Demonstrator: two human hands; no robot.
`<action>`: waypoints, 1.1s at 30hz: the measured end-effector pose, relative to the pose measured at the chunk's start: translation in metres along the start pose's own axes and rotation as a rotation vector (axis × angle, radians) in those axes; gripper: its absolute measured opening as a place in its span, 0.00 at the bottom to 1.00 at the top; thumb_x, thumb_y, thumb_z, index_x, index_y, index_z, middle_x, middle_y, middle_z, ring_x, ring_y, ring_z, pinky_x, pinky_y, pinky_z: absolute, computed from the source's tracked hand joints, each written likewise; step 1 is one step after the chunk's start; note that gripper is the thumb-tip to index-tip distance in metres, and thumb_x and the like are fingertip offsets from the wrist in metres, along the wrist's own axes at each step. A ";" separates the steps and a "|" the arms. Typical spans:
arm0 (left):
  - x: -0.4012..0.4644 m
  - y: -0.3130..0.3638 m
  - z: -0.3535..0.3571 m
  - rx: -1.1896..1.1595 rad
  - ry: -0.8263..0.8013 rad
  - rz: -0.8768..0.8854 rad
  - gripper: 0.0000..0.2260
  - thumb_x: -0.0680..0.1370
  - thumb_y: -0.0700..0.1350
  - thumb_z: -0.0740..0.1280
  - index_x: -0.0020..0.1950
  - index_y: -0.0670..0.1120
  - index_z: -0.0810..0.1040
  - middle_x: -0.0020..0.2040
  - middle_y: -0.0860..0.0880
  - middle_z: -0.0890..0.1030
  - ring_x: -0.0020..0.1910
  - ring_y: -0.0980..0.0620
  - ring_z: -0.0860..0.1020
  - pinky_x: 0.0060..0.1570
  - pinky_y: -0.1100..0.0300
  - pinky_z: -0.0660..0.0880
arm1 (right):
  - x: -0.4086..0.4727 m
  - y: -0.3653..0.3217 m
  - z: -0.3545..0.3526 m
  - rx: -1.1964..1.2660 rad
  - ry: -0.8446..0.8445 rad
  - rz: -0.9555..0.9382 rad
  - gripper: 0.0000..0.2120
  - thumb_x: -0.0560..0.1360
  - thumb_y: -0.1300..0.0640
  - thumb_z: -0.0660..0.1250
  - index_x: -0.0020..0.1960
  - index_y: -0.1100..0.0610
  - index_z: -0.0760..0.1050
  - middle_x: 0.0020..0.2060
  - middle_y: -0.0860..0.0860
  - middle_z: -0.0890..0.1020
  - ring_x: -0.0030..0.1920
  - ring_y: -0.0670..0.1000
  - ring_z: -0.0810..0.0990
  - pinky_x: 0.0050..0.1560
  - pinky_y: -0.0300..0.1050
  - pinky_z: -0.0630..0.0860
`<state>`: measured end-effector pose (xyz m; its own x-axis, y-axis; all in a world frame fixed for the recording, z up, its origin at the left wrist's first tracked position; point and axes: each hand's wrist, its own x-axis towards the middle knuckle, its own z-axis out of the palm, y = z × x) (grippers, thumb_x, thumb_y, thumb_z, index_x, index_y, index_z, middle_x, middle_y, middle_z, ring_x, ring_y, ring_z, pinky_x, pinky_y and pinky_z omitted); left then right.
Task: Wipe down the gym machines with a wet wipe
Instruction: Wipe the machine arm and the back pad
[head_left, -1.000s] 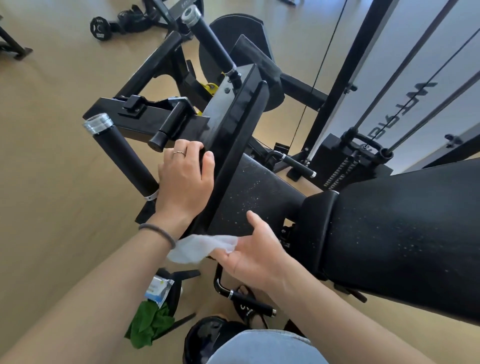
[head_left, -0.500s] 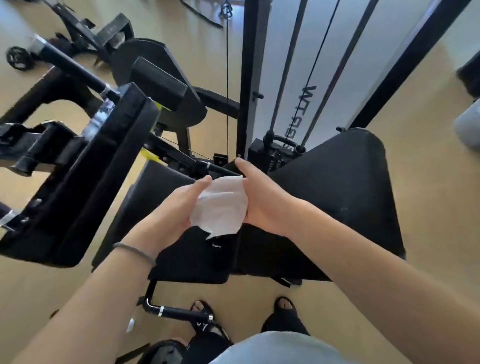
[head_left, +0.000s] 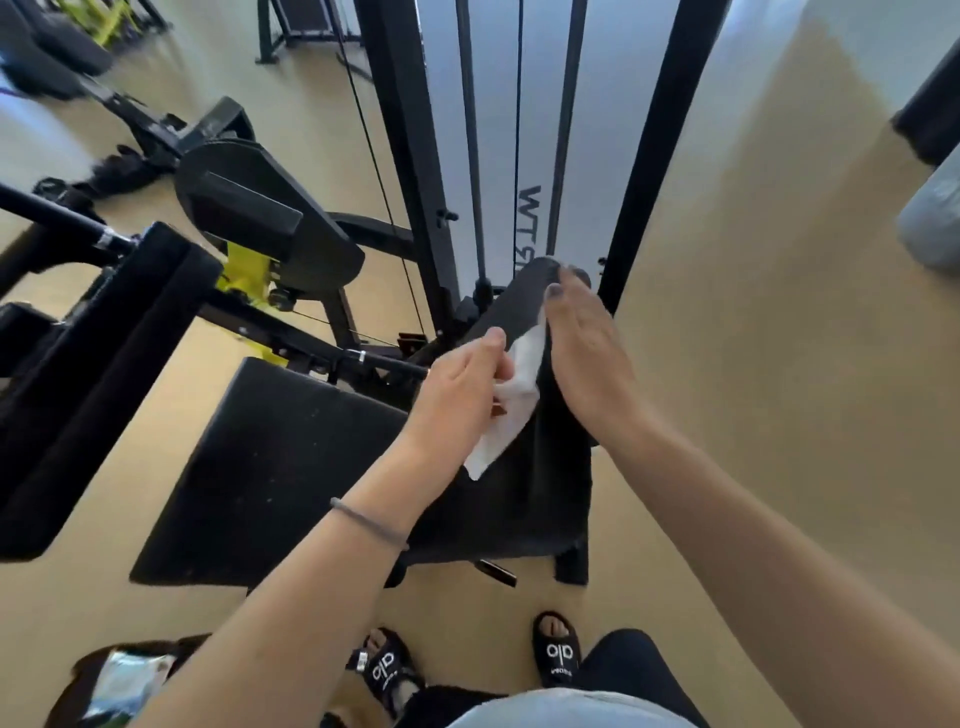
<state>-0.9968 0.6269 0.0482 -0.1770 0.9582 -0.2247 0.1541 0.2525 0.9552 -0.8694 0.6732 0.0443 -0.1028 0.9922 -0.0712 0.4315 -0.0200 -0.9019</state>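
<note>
- Black padded block fills the left edge, tilted, with a dark bar running into it from the left.
- Yellow frame parts show just behind that block, under a black shroud.
- Low at the left corner, a pale packet lies on the tan floor; its label is too blurred to read.
- Flat black seat pad sits left of centre, its near edge toward the person's feet, with open floor between it and the padded block.
- Left hand reaches over the seat pad's right side and pinches the white wipe between thumb and fingers; a grey band circles that wrist.
- The wipe hangs between the two hands, over the narrow black back pad, with its lower corner pointing down.
- Right hand lies flat and relaxed, fingers straight, against the wipe's right edge and the upper part of the back pad.
- Behind the hands rise black posts and thin cables before a pale panel, close to the back pad's top.
- Two black sandals stand at the bottom, just short of the pads.
- Right of the arm, the floor lies open out to a grey object at the far edge.
</note>
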 end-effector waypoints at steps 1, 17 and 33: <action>-0.004 -0.003 0.006 -0.006 0.008 -0.003 0.19 0.85 0.51 0.57 0.40 0.43 0.75 0.34 0.47 0.74 0.37 0.51 0.75 0.43 0.53 0.72 | -0.001 0.006 0.004 0.019 -0.020 0.016 0.26 0.87 0.45 0.47 0.83 0.51 0.52 0.82 0.44 0.53 0.80 0.41 0.47 0.75 0.37 0.42; -0.060 -0.040 0.051 0.227 0.012 0.118 0.18 0.86 0.50 0.53 0.77 0.53 0.65 0.75 0.57 0.66 0.76 0.58 0.62 0.76 0.56 0.60 | 0.002 0.030 0.011 0.161 0.011 -0.029 0.24 0.87 0.46 0.47 0.82 0.50 0.56 0.82 0.41 0.52 0.80 0.37 0.44 0.75 0.35 0.40; -0.066 -0.019 0.048 0.058 -0.108 0.040 0.14 0.87 0.45 0.54 0.69 0.58 0.71 0.63 0.53 0.78 0.64 0.57 0.76 0.66 0.58 0.73 | 0.008 0.040 0.014 0.113 0.011 -0.104 0.28 0.84 0.45 0.44 0.82 0.51 0.56 0.82 0.44 0.52 0.80 0.38 0.43 0.80 0.40 0.38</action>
<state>-0.9412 0.5656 0.0359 -0.0642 0.9757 -0.2093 0.2154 0.2184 0.9518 -0.8654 0.6789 0.0017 -0.1312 0.9909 0.0297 0.3153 0.0701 -0.9464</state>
